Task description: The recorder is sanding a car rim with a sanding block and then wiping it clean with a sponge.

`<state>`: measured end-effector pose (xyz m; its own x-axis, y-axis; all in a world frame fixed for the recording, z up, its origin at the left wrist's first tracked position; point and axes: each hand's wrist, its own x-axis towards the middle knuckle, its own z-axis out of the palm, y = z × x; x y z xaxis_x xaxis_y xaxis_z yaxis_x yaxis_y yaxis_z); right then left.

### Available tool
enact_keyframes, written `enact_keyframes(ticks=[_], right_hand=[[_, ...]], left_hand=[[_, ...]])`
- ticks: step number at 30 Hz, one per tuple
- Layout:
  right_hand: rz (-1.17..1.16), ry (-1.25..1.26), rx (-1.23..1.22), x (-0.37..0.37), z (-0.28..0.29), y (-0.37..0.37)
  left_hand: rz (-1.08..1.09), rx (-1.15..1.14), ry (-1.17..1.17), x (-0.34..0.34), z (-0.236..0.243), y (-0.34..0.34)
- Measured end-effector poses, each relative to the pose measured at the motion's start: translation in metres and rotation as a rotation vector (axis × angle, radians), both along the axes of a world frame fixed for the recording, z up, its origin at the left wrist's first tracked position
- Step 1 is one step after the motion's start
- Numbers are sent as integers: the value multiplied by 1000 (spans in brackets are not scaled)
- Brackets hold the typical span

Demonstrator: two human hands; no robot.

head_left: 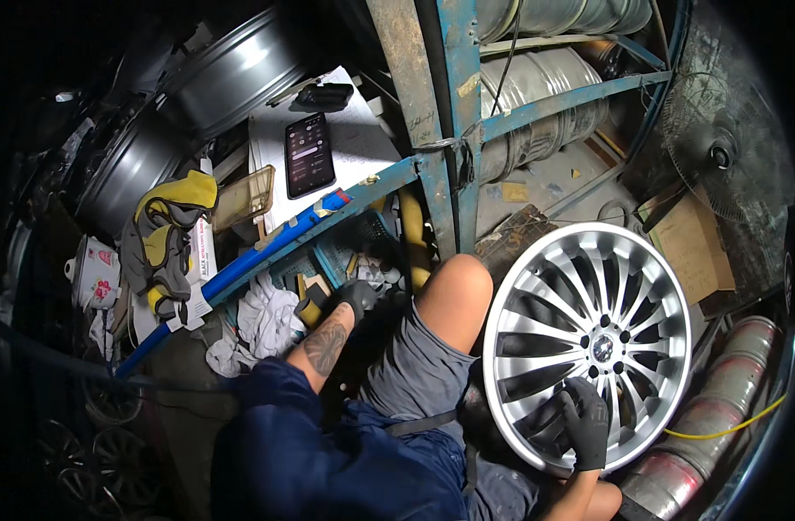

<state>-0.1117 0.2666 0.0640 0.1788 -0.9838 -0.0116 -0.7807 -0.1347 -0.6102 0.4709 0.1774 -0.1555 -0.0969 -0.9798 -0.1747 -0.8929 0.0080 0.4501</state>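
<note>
A silver multi-spoke alloy wheel (666, 408) stands tilted in front of my right knee, its face with the centre cap turned up toward me. My right hand (586, 421), in a black glove, lies over the lower spokes with its fingers bent around them. On the other side, my left hand (359, 300), also gloved in black, reaches in beneath the bench edge beside a yellowish roll (309, 313) and a blue plastic basket (335, 260). The fingers of that hand do not show clearly, and whether it holds anything is hidden.
A phone (309, 156) lies on papers on the bench, near a yellow-grey glove (167, 234). White rags (267, 317) hang below a blue bar (263, 252). Metal barrels (536, 95) fill the rack; a fan (719, 152) stands right. A yellow hose (727, 430) crosses stacked cylinders.
</note>
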Motion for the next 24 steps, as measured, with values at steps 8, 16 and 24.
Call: enact_keyframes(ticks=[8,16,24], right_hand=[[-37,-37,-166,5,10,3],[-198,-288,-247,-9,2,-14],[-314,-811,-78,-34,-53,-26]], left_hand=[[349,-125,340,-85,88,-76],[-576,-490,680,-303,300,-51],[-1350,61,525,-462,252,-88]])
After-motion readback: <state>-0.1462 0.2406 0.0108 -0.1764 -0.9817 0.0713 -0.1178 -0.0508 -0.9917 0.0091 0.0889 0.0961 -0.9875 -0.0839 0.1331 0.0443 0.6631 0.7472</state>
